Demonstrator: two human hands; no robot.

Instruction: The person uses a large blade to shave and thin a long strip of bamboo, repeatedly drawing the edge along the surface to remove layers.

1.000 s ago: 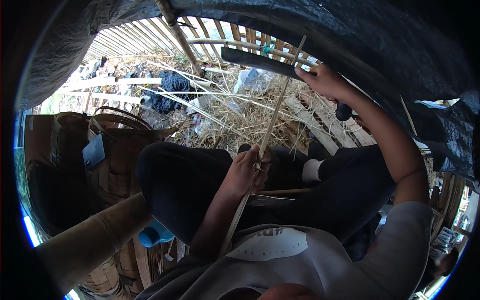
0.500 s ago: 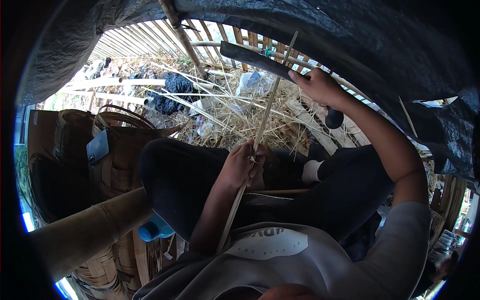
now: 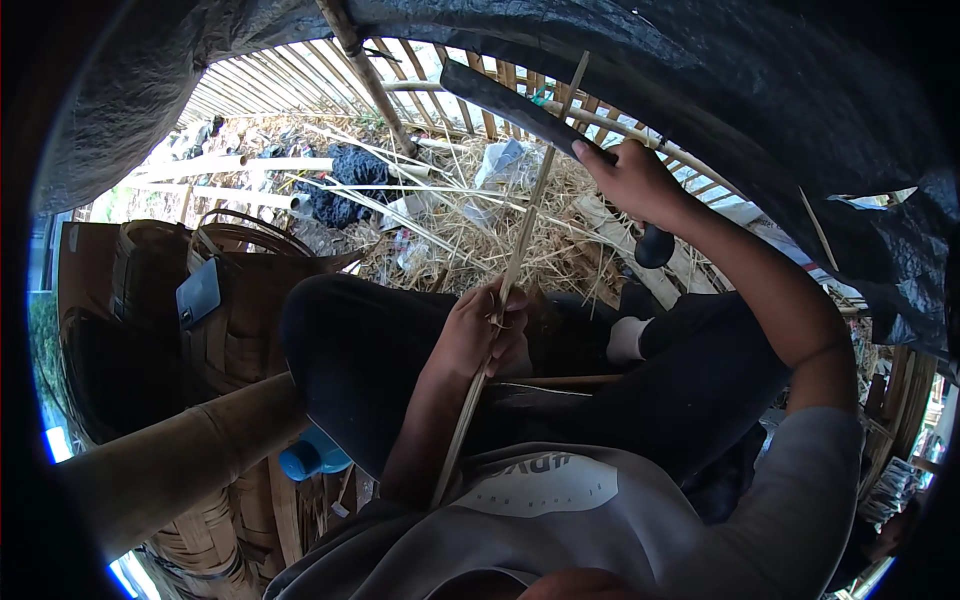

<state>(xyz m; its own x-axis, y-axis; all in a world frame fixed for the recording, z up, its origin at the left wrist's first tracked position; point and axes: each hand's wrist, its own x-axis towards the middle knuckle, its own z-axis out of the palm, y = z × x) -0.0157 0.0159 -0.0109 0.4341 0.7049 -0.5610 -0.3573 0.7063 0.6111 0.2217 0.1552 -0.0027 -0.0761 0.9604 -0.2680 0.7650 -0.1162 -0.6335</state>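
My left hand is closed around a long, thin bamboo strip in front of my lap. The strip slants from beside my forearm up past the hand to the slatted fence. Farther off on the right, my right hand grips a machete with a dark blade and a black, round-ended handle. Its blade points up and left and crosses the upper part of the strip; whether the edge touches it I cannot tell. A small frayed bit of fibre shows at the left fingers.
Straw-like shavings and loose strips cover the ground ahead. A thick bamboo pole juts in at the left, near woven baskets, a phone and a blue bottle. Dark sheeting hangs overhead and right.
My right hand and the machete have shifted slightly left, and the blade tilts more steeply. The strip's upper end has swung a little left. My left hand keeps its hold.
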